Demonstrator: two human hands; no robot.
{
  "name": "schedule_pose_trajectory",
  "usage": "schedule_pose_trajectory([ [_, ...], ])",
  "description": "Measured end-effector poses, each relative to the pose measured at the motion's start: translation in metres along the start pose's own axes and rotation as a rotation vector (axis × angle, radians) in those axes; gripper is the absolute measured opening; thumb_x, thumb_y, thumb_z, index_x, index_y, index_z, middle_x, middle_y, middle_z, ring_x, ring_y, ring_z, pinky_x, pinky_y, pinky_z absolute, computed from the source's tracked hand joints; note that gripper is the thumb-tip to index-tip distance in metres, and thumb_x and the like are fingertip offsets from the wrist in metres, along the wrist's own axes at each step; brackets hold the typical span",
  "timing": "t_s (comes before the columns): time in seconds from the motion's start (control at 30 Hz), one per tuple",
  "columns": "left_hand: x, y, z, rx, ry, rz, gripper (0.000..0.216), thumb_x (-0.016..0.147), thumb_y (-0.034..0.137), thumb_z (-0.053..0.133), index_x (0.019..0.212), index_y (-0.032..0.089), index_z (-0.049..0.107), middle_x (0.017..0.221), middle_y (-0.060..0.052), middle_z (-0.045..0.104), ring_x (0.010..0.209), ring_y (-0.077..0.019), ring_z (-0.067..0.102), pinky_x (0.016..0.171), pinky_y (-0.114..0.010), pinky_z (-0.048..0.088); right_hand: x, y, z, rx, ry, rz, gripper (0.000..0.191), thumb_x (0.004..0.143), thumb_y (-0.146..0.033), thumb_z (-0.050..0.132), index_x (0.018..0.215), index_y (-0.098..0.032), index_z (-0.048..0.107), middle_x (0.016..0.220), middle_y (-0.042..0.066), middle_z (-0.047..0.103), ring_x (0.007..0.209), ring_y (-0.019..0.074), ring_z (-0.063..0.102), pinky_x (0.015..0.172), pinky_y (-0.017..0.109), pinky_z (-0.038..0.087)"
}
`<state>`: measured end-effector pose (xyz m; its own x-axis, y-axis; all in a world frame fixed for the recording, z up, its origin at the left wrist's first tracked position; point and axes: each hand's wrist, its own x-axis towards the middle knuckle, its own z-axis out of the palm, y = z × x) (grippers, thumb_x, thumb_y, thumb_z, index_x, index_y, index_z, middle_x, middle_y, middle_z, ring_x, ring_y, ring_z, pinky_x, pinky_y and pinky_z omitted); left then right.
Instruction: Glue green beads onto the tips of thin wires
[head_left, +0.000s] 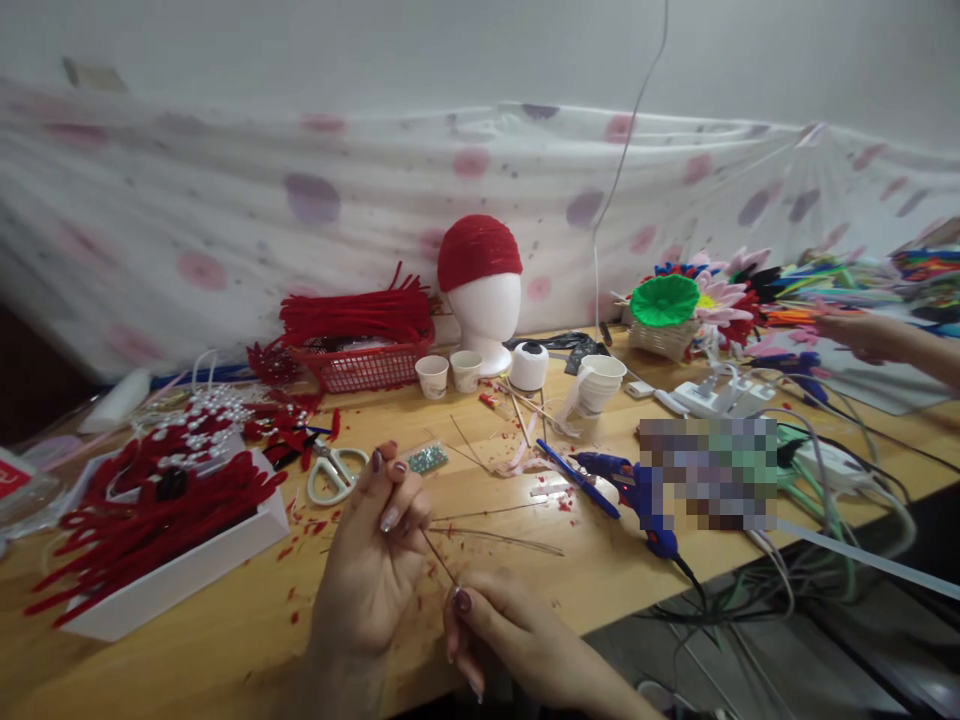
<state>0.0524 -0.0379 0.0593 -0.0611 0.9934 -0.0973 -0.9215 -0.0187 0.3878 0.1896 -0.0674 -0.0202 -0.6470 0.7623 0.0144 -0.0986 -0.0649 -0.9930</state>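
Over at the table [217, 650], left hand [367, 575] and right hand [510, 625] pinch 1 thin wire [440, 560]; 2 paper cups [432, 379] stand farther back.

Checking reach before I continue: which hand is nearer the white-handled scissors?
Left. In the picture, the left hand is just right of the white-handled scissors and slightly lower; the right hand is farther right and lower still.

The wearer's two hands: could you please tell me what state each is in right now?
Left hand: closed, holding a thin wire.
Right hand: closed, pinching the same wire at the fingertips.
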Motion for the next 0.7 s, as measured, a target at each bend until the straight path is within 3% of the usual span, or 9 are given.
schedule_pose_trajectory([
  [0.3, 0.005, -0.003, 0.003, -0.057, 0.090, -0.015, 0.029, 0.096, 0.008, 0.041, 0.085, 0.011, 0.067, 0.062, 0.002, 0.059, 0.041, -0.0003, 0.040, 0.038, -0.012, 0.033, 0.002, 0.009, -0.008, 0.037, 0.042, 0.016, 0.052, 0.087, -0.060, 0.050, 0.067, -0.012, 0.060, 0.051, -0.003, 0.049, 0.046, 0.0055, 0.044, 0.048, 0.018, 0.033],
  [0.43, 0.007, -0.003, 0.002, -0.112, 0.158, -0.011, 0.037, 0.099, 0.009, 0.032, 0.082, 0.010, 0.065, 0.064, 0.001, 0.061, 0.039, -0.0005, 0.039, 0.037, -0.013, 0.033, 0.002, 0.011, -0.005, 0.071, -0.005, 0.086, 0.060, 0.087, -0.067, 0.040, 0.068, -0.013, 0.057, 0.048, -0.004, 0.048, 0.042, 0.0061, 0.043, 0.046, 0.019, 0.033],
  [0.53, 0.008, -0.001, 0.001, -0.126, 0.160, 0.021, 0.039, 0.099, 0.010, 0.030, 0.080, 0.011, 0.064, 0.067, 0.001, 0.063, 0.039, -0.0005, 0.038, 0.037, -0.013, 0.033, -0.001, 0.003, -0.003, -0.078, 0.003, 0.102, 0.060, 0.091, -0.065, 0.031, 0.071, -0.014, 0.056, 0.051, -0.002, 0.049, 0.044, 0.0076, 0.044, 0.048, 0.020, 0.036],
  [0.7, 0.010, 0.001, -0.001, -0.107, 0.163, 0.020, 0.039, 0.100, 0.012, 0.028, 0.083, 0.011, 0.063, 0.066, 0.002, 0.063, 0.040, -0.0004, 0.038, 0.037, -0.013, 0.033, -0.006, -0.011, -0.003, -0.368, 0.081, 0.010, 0.048, 0.098, -0.053, 0.025, 0.079, -0.018, 0.053, 0.071, 0.001, 0.057, 0.067, 0.0125, 0.052, 0.068, 0.027, 0.041],
])
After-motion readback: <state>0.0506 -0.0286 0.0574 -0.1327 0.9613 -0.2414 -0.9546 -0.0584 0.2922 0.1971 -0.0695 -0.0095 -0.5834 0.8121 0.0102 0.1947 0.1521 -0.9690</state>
